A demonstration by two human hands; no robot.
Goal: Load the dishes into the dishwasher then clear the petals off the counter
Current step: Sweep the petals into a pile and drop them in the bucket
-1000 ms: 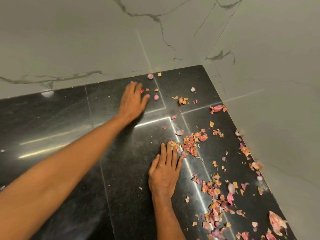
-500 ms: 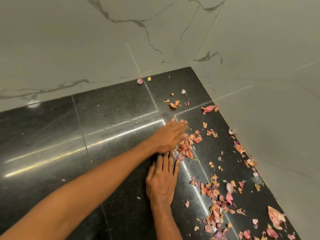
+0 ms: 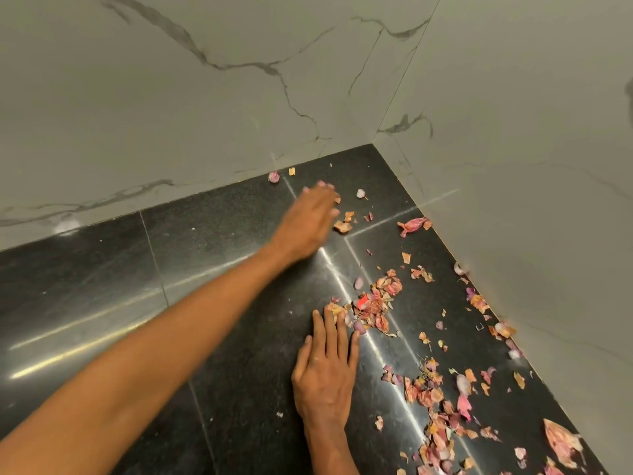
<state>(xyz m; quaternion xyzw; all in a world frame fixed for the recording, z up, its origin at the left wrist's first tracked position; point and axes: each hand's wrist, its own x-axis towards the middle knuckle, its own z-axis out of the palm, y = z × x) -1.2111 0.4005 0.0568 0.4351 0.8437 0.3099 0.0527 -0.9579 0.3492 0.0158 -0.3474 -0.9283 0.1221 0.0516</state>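
My left hand (image 3: 310, 222) – flat, reaching | my right hand (image 3: 327, 368) – flat on counter (image 3: 102, 286) | petals (image 3: 376, 305) – touching right fingertips.

The scene is rather dim, with a greenish-grey tone. Long bright streaks of glare lie across the polished black counter (image 3: 102, 303). The left hand (image 3: 308, 217) is blurred by motion. Straight lines bend near the edges.

A home kitchen corner: a polished black stone bench (image 3: 102, 286) meets grey marble-veined wall tiles (image 3: 205, 97), with dried petals (image 3: 376, 303) scattered across it.
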